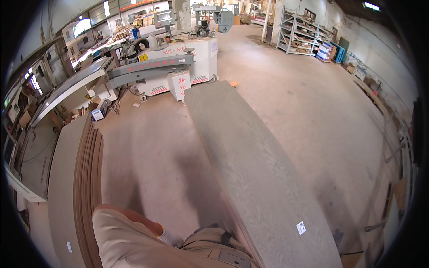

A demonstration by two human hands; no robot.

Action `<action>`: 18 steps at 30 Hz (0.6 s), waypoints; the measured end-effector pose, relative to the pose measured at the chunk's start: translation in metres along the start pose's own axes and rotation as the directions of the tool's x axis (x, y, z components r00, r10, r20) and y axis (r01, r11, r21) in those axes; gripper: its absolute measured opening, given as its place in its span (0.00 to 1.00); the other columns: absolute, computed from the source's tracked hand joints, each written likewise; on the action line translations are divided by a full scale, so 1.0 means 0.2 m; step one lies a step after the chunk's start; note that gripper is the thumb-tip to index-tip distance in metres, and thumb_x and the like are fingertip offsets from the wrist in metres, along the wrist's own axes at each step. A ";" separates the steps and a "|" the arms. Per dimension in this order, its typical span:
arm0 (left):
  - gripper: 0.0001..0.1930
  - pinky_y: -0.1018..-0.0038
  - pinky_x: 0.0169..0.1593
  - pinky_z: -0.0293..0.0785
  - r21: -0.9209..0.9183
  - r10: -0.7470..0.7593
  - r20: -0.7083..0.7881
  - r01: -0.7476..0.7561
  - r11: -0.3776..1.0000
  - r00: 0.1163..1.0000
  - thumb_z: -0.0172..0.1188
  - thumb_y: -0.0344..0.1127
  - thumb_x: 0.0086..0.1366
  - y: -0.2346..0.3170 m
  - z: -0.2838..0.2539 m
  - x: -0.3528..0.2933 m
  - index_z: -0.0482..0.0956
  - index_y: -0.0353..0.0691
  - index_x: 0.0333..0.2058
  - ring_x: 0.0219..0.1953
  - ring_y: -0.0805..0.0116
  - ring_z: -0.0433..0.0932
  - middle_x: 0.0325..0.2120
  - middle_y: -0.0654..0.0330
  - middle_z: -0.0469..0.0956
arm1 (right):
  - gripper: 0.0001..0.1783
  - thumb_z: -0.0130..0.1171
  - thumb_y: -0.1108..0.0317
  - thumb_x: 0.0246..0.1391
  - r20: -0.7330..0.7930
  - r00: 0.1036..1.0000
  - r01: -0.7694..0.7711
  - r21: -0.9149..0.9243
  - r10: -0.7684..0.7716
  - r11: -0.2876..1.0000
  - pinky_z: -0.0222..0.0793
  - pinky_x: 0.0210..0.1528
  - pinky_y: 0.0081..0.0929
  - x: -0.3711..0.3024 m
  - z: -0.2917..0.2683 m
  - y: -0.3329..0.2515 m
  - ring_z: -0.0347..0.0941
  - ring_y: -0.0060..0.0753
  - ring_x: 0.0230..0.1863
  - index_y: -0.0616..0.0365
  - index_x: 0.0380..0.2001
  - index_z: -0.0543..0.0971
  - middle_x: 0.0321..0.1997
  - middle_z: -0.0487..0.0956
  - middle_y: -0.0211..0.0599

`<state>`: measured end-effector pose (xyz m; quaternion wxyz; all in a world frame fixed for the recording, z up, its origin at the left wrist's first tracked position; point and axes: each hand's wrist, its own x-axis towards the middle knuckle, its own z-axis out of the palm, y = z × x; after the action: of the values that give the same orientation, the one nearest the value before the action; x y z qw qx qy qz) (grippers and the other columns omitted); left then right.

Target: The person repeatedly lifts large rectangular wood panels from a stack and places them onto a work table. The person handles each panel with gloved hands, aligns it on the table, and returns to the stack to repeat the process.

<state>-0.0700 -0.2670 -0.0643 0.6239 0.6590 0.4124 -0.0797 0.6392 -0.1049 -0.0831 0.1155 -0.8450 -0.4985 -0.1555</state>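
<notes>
A long grey wood-grain panel (254,156) stretches from beside my body toward the machine, with a small white label (301,228) near its close end. My left forearm bends across in front of me. Only a bit of my left hand (169,237) shows, in a whitish knit glove against my beige clothing; its fingers are hidden. My right hand is not visible. To my left stands a stack of similar panels (71,165) with brown edges, the top one also labelled. What holds up the long panel is hidden beneath it.
A white and grey machine (203,58) with a long grey arm (149,67) stands ahead, close to the panel's far end. A small box (100,110) sits on the floor by the left stack. Metal shelving (297,33) holds boards at the back right. Boards and rails line the right wall.
</notes>
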 end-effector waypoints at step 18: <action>0.23 0.58 0.48 0.77 -0.032 0.025 0.080 -0.023 0.999 0.996 0.67 0.45 0.58 0.26 -0.21 0.03 0.85 0.38 0.48 0.47 0.49 0.84 0.43 0.44 0.85 | 0.19 0.54 0.57 0.55 -0.096 0.993 0.079 0.065 -0.072 0.995 0.73 0.42 0.59 0.01 -0.16 -0.12 0.78 0.64 0.37 0.63 0.32 0.83 0.34 0.82 0.59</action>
<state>-0.0506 -0.2212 -0.0199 0.6511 0.6504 0.3802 -0.0922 0.6137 -0.1028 -0.0519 0.1617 -0.8128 -0.5292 -0.1819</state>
